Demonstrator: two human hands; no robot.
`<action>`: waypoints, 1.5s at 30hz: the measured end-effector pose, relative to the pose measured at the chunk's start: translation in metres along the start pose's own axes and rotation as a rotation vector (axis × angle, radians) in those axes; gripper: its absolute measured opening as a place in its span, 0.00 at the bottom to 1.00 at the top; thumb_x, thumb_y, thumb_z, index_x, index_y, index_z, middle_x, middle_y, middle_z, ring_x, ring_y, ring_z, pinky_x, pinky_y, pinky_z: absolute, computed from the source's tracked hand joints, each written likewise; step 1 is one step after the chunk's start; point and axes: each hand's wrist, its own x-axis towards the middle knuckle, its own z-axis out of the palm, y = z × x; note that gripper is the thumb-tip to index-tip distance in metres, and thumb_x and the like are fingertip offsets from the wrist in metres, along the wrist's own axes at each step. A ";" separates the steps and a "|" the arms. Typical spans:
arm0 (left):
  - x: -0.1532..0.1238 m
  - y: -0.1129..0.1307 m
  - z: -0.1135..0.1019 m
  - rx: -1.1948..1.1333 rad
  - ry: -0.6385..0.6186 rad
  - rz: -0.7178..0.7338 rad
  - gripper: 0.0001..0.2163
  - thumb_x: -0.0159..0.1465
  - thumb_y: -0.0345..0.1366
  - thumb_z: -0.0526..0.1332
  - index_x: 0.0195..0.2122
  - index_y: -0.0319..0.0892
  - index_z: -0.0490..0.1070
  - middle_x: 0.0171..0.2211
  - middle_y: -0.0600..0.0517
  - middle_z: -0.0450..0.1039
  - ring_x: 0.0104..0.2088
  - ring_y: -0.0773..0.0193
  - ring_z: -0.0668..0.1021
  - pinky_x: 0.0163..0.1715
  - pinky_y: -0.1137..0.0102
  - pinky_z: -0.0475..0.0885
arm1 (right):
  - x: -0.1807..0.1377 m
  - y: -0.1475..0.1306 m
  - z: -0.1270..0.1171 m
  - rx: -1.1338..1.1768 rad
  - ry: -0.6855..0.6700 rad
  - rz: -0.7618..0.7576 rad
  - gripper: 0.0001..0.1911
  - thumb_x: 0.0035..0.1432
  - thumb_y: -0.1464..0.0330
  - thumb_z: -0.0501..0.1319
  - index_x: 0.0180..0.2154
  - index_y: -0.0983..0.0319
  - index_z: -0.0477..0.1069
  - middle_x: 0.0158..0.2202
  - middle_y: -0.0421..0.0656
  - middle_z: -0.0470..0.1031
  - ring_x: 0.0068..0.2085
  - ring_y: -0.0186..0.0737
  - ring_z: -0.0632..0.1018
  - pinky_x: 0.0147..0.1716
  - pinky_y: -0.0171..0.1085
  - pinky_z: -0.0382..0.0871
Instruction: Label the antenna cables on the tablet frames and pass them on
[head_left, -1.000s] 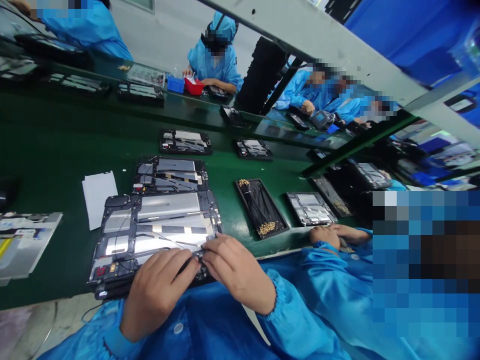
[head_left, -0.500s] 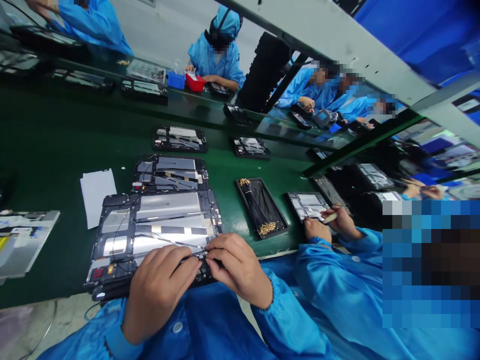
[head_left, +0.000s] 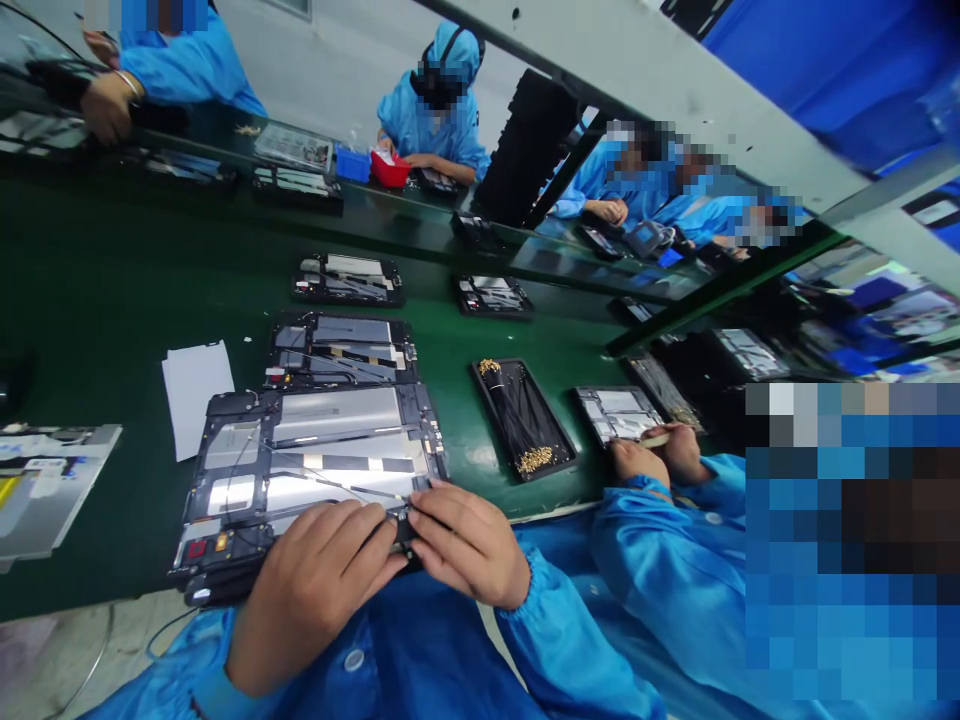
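Note:
An opened tablet [head_left: 345, 410], its silver battery plates and thin cables exposed, lies on the green bench in front of me. Over its near edge bends my left hand [head_left: 319, 565], thumb and fingers closed together; what lies between them is hidden. My right hand [head_left: 472, 545] pinches at the tablet's near right corner, fingertips beside those of the left. Whatever it grips is too small to make out. Behind the opened tablet sits another one [head_left: 337, 345]. To the right, a black tray [head_left: 559, 430] holds thin black cables with gold-coloured ends.
White paper sheets [head_left: 196, 385] lie left of the tablet, and a silver panel [head_left: 56, 490] is at the bench's left edge. More opened tablets [head_left: 349, 280] stand farther back. At right, a co-worker's hands [head_left: 645, 460] work on another tablet [head_left: 615, 410]. A green post [head_left: 720, 285] slants beyond.
My right hand has shifted slightly left and down, its fingers now closer together on the corner. My left hand has moved slightly. At the far left, a co-worker's hand has come down over the shelf.

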 end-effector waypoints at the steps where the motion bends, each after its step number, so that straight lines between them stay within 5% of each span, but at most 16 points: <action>1: -0.002 -0.001 0.001 0.015 -0.008 0.018 0.06 0.70 0.32 0.59 0.44 0.37 0.74 0.42 0.46 0.80 0.43 0.55 0.79 0.46 0.59 0.70 | -0.002 0.001 0.001 -0.023 0.009 -0.033 0.14 0.64 0.72 0.62 0.50 0.71 0.74 0.41 0.54 0.82 0.48 0.46 0.82 0.54 0.46 0.80; 9: -0.024 -0.008 -0.010 0.080 -0.013 0.050 0.13 0.68 0.29 0.60 0.54 0.39 0.72 0.52 0.44 0.78 0.52 0.53 0.79 0.56 0.57 0.70 | -0.011 -0.001 0.007 -0.077 -0.026 0.013 0.20 0.64 0.64 0.63 0.55 0.63 0.73 0.50 0.53 0.79 0.52 0.48 0.80 0.54 0.49 0.77; 12: -0.039 -0.032 -0.033 0.162 0.037 -0.236 0.27 0.65 0.41 0.65 0.65 0.48 0.63 0.64 0.44 0.66 0.63 0.43 0.70 0.66 0.45 0.62 | -0.012 -0.001 0.003 -0.074 -0.048 0.122 0.25 0.62 0.57 0.65 0.58 0.57 0.71 0.63 0.54 0.68 0.61 0.55 0.72 0.60 0.57 0.69; 15: -0.057 -0.062 -0.049 0.134 0.019 -0.650 0.33 0.68 0.46 0.58 0.72 0.55 0.47 0.71 0.47 0.54 0.67 0.36 0.64 0.61 0.36 0.65 | -0.017 0.001 0.004 0.037 -0.107 0.383 0.42 0.61 0.53 0.65 0.69 0.58 0.54 0.73 0.58 0.46 0.71 0.64 0.56 0.63 0.65 0.61; 19: -0.078 -0.077 -0.054 0.057 -0.087 -0.730 0.30 0.71 0.37 0.54 0.72 0.56 0.46 0.66 0.48 0.63 0.60 0.43 0.74 0.46 0.53 0.83 | -0.030 -0.004 0.011 0.128 -0.242 0.503 0.48 0.63 0.56 0.64 0.73 0.61 0.40 0.74 0.59 0.37 0.72 0.65 0.49 0.63 0.63 0.61; 23: -0.063 -0.077 -0.062 0.055 -0.062 -0.735 0.30 0.72 0.37 0.54 0.73 0.55 0.44 0.69 0.51 0.56 0.65 0.49 0.66 0.52 0.60 0.80 | -0.021 0.001 0.001 0.136 -0.228 0.512 0.49 0.64 0.57 0.63 0.73 0.60 0.37 0.74 0.56 0.32 0.72 0.65 0.45 0.64 0.63 0.58; 26: -0.020 -0.107 -0.062 -0.073 -0.075 -0.717 0.30 0.73 0.42 0.52 0.73 0.52 0.40 0.71 0.50 0.50 0.68 0.52 0.61 0.61 0.59 0.71 | 0.012 0.041 -0.006 0.187 -0.213 0.520 0.46 0.66 0.58 0.62 0.73 0.54 0.36 0.75 0.51 0.31 0.73 0.56 0.42 0.68 0.58 0.51; 30: 0.033 -0.176 -0.036 -0.235 -0.194 -0.761 0.32 0.73 0.53 0.46 0.73 0.45 0.43 0.71 0.45 0.48 0.69 0.53 0.59 0.63 0.59 0.66 | 0.050 0.120 0.014 0.286 -0.209 0.538 0.45 0.66 0.56 0.62 0.73 0.52 0.39 0.75 0.51 0.32 0.74 0.50 0.40 0.69 0.54 0.46; 34: 0.040 -0.229 -0.004 -0.249 -0.251 -0.813 0.32 0.71 0.59 0.45 0.69 0.44 0.58 0.67 0.45 0.59 0.66 0.52 0.66 0.62 0.59 0.68 | 0.049 0.164 0.044 0.345 -0.305 0.628 0.46 0.62 0.52 0.64 0.72 0.55 0.44 0.75 0.54 0.37 0.74 0.54 0.42 0.69 0.58 0.44; 38: 0.038 -0.282 0.018 -0.202 -0.215 -0.944 0.29 0.71 0.56 0.50 0.67 0.43 0.62 0.68 0.41 0.59 0.68 0.48 0.64 0.65 0.52 0.63 | 0.078 0.195 0.056 0.293 -0.290 0.772 0.40 0.60 0.54 0.67 0.69 0.55 0.58 0.74 0.52 0.44 0.74 0.55 0.46 0.71 0.58 0.40; 41: 0.065 -0.334 0.038 -0.150 -0.152 -1.057 0.22 0.70 0.46 0.59 0.62 0.42 0.65 0.63 0.41 0.64 0.61 0.49 0.71 0.59 0.47 0.68 | 0.146 0.239 0.075 0.302 -0.236 0.929 0.24 0.68 0.61 0.60 0.63 0.58 0.66 0.70 0.51 0.57 0.70 0.49 0.59 0.69 0.52 0.53; 45: 0.103 -0.388 0.063 -0.129 -0.119 -1.162 0.18 0.69 0.42 0.62 0.56 0.40 0.68 0.55 0.44 0.70 0.51 0.54 0.76 0.50 0.54 0.75 | 0.233 0.299 0.133 0.378 -0.388 1.121 0.18 0.68 0.62 0.62 0.56 0.63 0.69 0.55 0.48 0.73 0.51 0.46 0.78 0.50 0.50 0.76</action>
